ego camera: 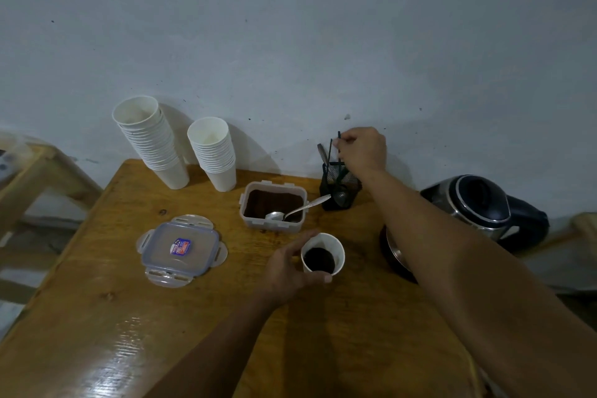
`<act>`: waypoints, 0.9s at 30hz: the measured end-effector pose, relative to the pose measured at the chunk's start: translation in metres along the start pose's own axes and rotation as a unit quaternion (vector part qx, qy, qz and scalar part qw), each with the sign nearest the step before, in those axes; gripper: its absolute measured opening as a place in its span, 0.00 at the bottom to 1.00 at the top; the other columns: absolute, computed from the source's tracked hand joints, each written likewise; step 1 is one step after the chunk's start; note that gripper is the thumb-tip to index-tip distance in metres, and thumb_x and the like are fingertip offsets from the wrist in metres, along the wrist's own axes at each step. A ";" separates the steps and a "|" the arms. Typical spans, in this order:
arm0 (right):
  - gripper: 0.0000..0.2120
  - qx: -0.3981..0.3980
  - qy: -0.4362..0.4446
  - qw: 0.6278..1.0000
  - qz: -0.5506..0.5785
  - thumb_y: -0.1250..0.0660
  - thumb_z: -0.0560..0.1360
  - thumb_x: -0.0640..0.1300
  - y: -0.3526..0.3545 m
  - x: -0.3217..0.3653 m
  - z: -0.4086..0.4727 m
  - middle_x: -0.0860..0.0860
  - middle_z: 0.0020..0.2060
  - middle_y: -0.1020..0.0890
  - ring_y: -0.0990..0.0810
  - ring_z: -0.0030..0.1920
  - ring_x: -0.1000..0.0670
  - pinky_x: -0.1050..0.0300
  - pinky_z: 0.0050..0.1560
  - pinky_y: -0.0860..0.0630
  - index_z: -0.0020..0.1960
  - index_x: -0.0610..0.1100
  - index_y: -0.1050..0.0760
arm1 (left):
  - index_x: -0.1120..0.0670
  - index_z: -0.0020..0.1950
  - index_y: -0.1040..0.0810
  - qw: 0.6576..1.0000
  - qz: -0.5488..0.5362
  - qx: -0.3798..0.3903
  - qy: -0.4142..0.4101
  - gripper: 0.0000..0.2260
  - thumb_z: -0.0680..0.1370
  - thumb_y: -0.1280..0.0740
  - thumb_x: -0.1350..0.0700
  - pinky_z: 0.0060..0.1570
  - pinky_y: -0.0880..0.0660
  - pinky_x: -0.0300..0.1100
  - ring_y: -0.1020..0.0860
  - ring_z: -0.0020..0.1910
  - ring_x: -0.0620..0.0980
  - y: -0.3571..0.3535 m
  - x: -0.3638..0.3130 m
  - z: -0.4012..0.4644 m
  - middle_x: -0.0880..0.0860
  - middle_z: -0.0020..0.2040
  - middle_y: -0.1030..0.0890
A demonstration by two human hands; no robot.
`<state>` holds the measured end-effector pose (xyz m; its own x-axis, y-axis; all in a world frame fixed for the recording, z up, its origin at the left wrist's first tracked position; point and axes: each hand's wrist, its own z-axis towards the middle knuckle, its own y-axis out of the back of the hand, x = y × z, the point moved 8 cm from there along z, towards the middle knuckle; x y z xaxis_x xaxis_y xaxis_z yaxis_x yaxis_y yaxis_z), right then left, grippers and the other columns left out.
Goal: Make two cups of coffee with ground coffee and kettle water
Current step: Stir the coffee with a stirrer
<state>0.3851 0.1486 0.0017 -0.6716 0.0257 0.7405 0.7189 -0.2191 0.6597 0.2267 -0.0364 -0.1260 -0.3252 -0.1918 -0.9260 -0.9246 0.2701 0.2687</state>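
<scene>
Cup (323, 257) of dark coffee, mid-tabletop, gripped by left hand (292, 271); right hand (363, 150) pinching a stirrer (339, 143) from the back-edge holder (340, 186); forearm near the kettle (484, 207) risks knocking it.

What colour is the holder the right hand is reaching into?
Black mesh holder, seen in the head view; the right hand pinches a dark stick above it.

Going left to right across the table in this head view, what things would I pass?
Lid → tall cup stack → shorter cup stack → coffee tub → held cup → black stick holder → kettle.
</scene>
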 end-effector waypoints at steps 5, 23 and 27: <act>0.03 -0.020 0.021 0.997 0.065 0.26 0.73 0.42 0.049 0.011 -0.031 0.47 0.40 0.14 0.15 0.41 0.49 0.49 0.49 0.17 0.46 0.45 0.19 | 0.40 0.69 0.31 1.000 -0.011 -0.002 0.016 0.38 0.63 0.20 0.49 0.62 0.25 0.54 0.30 0.67 0.48 0.000 0.000 0.000 0.45 0.69 0.29; 0.05 0.163 0.048 0.985 0.021 0.27 0.74 0.39 0.011 -0.017 -0.167 0.53 0.41 0.15 0.18 0.42 0.60 0.65 0.44 0.21 0.49 0.45 0.15 | 0.47 0.74 0.35 1.000 0.010 0.000 0.014 0.39 0.67 0.22 0.56 0.63 0.28 0.47 0.31 0.69 0.51 -0.002 -0.010 -0.006 0.52 0.70 0.29; 0.04 0.158 0.103 0.980 -0.072 0.29 0.76 0.41 0.014 -0.012 -0.168 0.52 0.41 0.15 0.18 0.41 0.55 0.57 0.42 0.19 0.49 0.46 0.15 | 0.46 0.74 0.35 1.000 0.001 0.002 0.022 0.39 0.67 0.22 0.57 0.63 0.28 0.48 0.31 0.69 0.51 -0.002 -0.009 -0.007 0.52 0.70 0.29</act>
<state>0.3728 -0.0184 -0.0196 -0.7682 -0.1696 0.6174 0.6125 0.0859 0.7858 0.2301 -0.0417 -0.1166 -0.3357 -0.2332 -0.9127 -0.9231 0.2744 0.2694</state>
